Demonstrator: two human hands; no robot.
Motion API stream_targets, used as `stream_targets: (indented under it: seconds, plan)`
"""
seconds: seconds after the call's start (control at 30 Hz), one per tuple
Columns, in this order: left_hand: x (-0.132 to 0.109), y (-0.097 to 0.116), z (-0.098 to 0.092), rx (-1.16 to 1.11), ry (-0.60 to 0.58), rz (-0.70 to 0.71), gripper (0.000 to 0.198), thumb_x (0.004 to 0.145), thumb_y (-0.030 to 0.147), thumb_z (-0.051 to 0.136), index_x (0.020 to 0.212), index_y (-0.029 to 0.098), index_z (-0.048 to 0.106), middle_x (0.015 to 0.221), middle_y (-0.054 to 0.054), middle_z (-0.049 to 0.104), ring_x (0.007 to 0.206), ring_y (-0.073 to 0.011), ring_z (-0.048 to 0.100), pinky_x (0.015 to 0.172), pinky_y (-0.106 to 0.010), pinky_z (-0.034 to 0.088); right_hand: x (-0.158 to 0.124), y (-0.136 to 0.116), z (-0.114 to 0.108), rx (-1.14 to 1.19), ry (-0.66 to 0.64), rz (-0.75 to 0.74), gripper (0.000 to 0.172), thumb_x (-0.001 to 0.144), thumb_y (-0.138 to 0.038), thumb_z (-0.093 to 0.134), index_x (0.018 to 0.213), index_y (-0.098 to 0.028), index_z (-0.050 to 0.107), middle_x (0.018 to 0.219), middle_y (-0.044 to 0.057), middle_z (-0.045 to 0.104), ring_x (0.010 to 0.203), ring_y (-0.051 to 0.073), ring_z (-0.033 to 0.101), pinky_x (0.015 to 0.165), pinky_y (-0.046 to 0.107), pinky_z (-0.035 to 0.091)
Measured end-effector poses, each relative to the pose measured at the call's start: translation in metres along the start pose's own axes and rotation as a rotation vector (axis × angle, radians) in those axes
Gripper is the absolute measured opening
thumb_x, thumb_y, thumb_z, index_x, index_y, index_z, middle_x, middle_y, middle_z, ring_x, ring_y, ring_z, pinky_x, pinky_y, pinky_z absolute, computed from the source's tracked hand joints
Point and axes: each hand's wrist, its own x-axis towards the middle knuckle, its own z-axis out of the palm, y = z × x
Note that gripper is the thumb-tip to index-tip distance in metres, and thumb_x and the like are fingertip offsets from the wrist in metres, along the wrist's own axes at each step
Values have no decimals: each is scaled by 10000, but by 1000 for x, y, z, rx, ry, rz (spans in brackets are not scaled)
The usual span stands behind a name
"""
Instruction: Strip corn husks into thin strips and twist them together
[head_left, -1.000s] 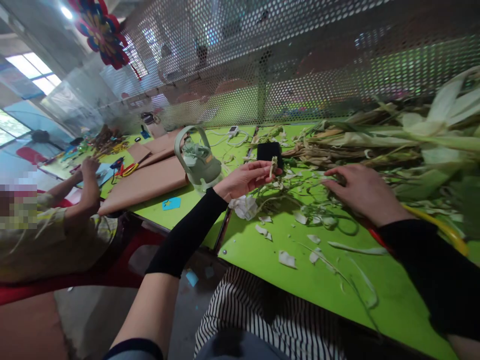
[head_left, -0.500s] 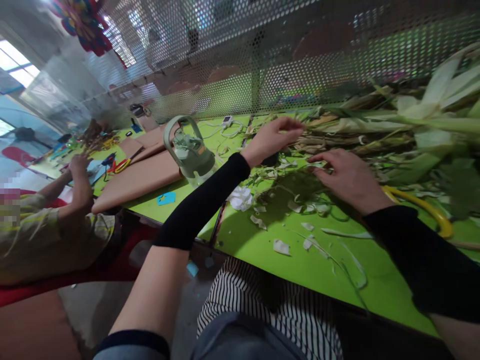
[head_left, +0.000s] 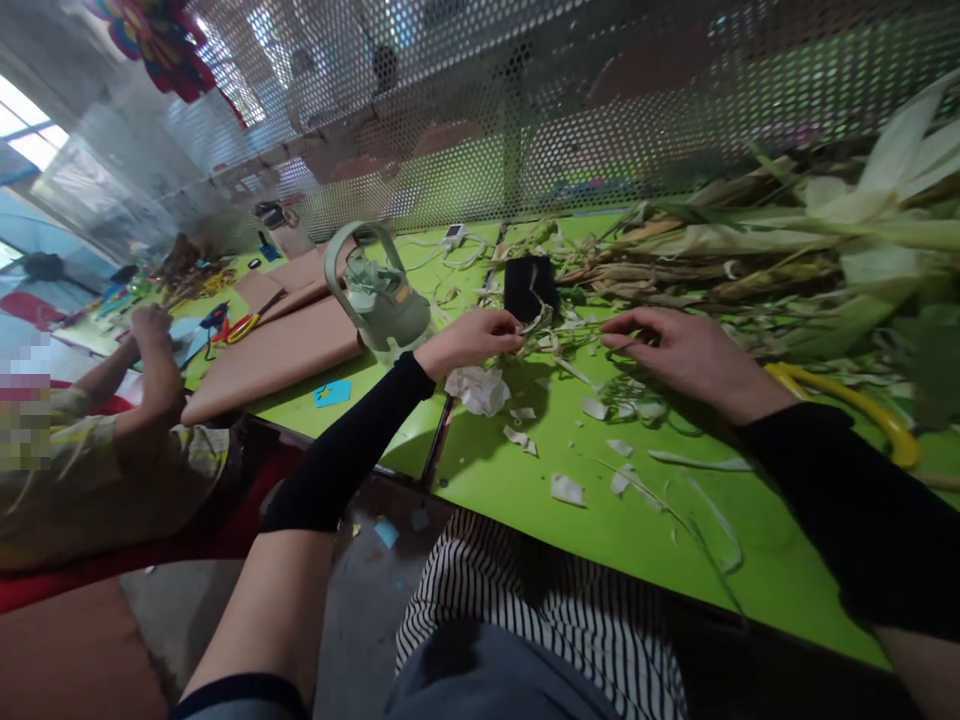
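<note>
My left hand is low over the green table, thumb and fingers pinched at a curled strip of dry husk. Just beyond it lies a black rectangular object with a shred across it. To the right, my right hand is closed, its thumb and forefinger tips together; whether a thin shred is between them is too small to make out. A crumpled white tissue rests beneath my left wrist. Pale husk scraps are scattered between and below the hands.
A pile of corn husks spreads at the back right, with a yellow curved handle by my right forearm. At left stand a green bottle and brown folded paper. Another person's hand works farther left. A perforated screen runs behind.
My left hand has moved left and nearer to me, away from the husk pile, uncovering the black object. My right hand has barely shifted; its fingers are closer together.
</note>
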Motion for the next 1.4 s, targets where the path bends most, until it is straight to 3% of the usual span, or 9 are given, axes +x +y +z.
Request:
stream_targets:
  seconds: [0.17, 0.33, 0.5, 0.57, 0.73, 0.9, 1.03, 1.2, 1.4]
  plan:
    - [7, 0, -13, -87, 107, -43, 152, 923, 232, 567, 935, 137, 684, 784, 7, 615, 684, -105, 497, 666, -245, 374, -3, 4, -17, 134, -18, 151, 352, 802, -487, 597, 949, -197, 732, 897, 86, 764, 758, 238, 629, 696, 346, 431]
    - [48, 14, -15, -276, 280, -59, 110, 952, 149, 564, 861, 140, 626, 751, 13, 561, 670, -93, 483, 649, -228, 394, -6, 9, -30, 152, 20, 214, 316, 786, -435, 599, 939, -190, 729, 884, 79, 751, 754, 223, 608, 715, 353, 411]
    - [92, 48, -22, -719, 418, 24, 94, 1032, 140, 492, 1056, 142, 584, 1050, -53, 635, 878, -77, 551, 825, -206, 504, -6, 10, -32, 147, 53, 216, 326, 774, -446, 608, 928, -185, 729, 835, 71, 732, 732, 211, 577, 693, 348, 402]
    - [92, 55, -23, -716, 430, 34, 134, 1048, 184, 483, 1149, 163, 567, 1219, -73, 635, 984, -95, 572, 838, -203, 507, -6, 11, -32, 161, 63, 209, 342, 766, -450, 611, 944, -186, 735, 871, 80, 745, 743, 214, 587, 699, 351, 409]
    - [47, 36, -5, -99, 291, 179, 187, 991, 160, 489, 1070, 164, 658, 1129, -71, 715, 1040, -183, 634, 931, -314, 515, -4, 11, -37, 144, 87, 259, 365, 752, -464, 606, 960, -195, 739, 846, 79, 733, 688, 210, 565, 667, 351, 392]
    - [-11, 6, 34, 499, 135, 32, 390, 952, 267, 619, 1305, 103, 595, 1371, -200, 629, 1200, -309, 621, 978, -417, 519, -5, 4, -35, 94, 26, 246, 457, 740, -633, 597, 900, -222, 718, 795, 73, 717, 669, 229, 573, 640, 357, 391]
    - [-48, 6, 68, 581, -14, 74, 415, 1003, 351, 550, 1357, 136, 574, 1473, -182, 577, 1217, -314, 620, 959, -432, 552, -5, 3, -27, 49, -44, 230, 709, 699, -889, 489, 919, -251, 709, 745, 73, 701, 603, 236, 536, 598, 362, 370]
    - [-93, 20, 98, 668, 60, 270, 372, 1062, 217, 358, 1367, 161, 563, 1527, -148, 543, 1205, -231, 621, 968, -359, 551, 0, 8, -22, 3, -65, 248, 861, 568, -1016, 409, 905, -279, 701, 807, 103, 729, 647, 282, 588, 609, 401, 393]
    - [-103, 13, 90, 699, 136, 287, 390, 1064, 211, 364, 1427, 197, 507, 1492, -123, 590, 1300, -234, 584, 1050, -389, 523, 3, 2, -21, -25, -91, 301, 1007, 384, -1120, 310, 841, -304, 681, 802, 117, 734, 664, 311, 612, 608, 438, 410]
